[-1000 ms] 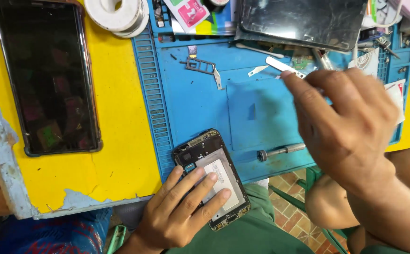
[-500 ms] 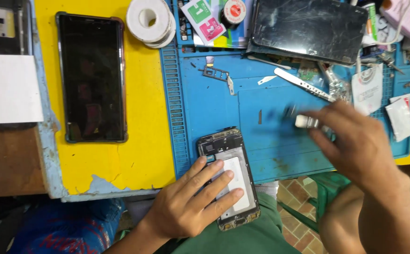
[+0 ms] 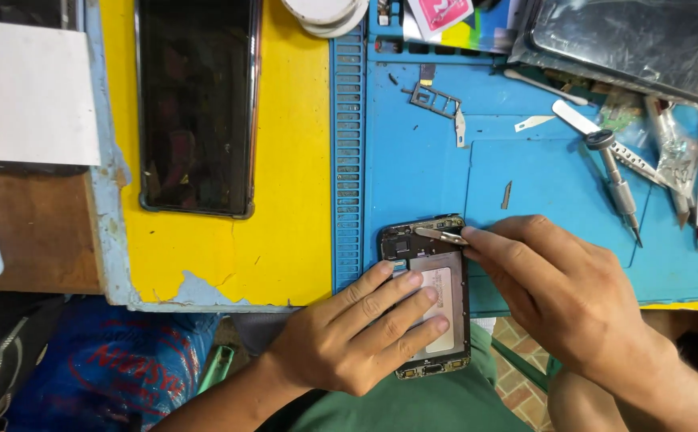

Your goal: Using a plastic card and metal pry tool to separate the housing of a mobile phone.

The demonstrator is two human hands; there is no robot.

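At the near edge of a blue mat [image 3: 525, 184] on the surface, the left hand [image 3: 357, 336] lies spread across an opened phone [image 3: 429, 296] while the right hand [image 3: 565, 288] pinches tweezers [image 3: 441, 234] over its top end.

Single head cam, no second view, so no overlap to report. It looks almost straight down from above the person's lap onto the near edge of the bench [image 3: 229, 264]. The far side of the bench is at frame top, the person's knees and the floor at bottom. Close range: the blue work mat [image 3: 421, 176] fills the upper right and both hands sit low in frame, left hand [image 3: 349, 336] centre, right hand [image 3: 565, 296] to its right. The yellow bench top takes the left half.
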